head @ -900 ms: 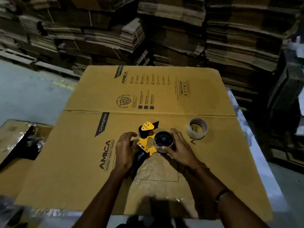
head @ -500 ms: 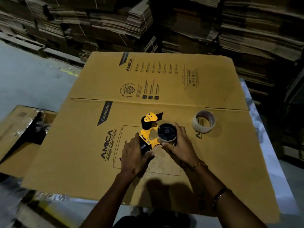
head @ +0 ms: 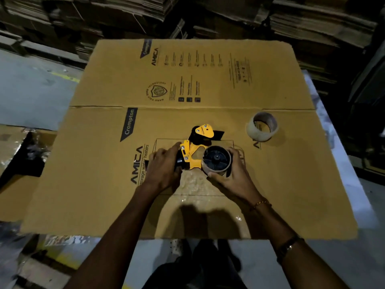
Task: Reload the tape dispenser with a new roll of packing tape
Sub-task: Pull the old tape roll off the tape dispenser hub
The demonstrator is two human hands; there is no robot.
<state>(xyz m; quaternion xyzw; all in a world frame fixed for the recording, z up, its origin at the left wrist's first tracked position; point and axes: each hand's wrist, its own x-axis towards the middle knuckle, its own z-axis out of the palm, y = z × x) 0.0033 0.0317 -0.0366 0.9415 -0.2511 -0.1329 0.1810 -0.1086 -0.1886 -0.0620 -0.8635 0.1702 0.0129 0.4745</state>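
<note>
A yellow and black tape dispenser (head: 194, 150) lies on its side on a flattened cardboard box (head: 291, 174). My left hand (head: 164, 170) grips its black handle. My right hand (head: 235, 178) wraps around the brown cardboard core (head: 216, 168) that sits on the black spool wheel (head: 217, 157). A roll of clear packing tape (head: 262, 126) stands apart at the right, about a hand's width beyond the dispenser.
The cardboard sheet covers a white table (head: 341, 163) whose edge shows at the right and front. Stacks of flattened cartons (head: 312, 24) fill the background. Another carton piece with plastic wrap (head: 18, 155) lies at the left, lower down.
The camera has tilted downward and closer. My right hand has closed further around the core on the spool wheel; my left hand stays on the handle.
</note>
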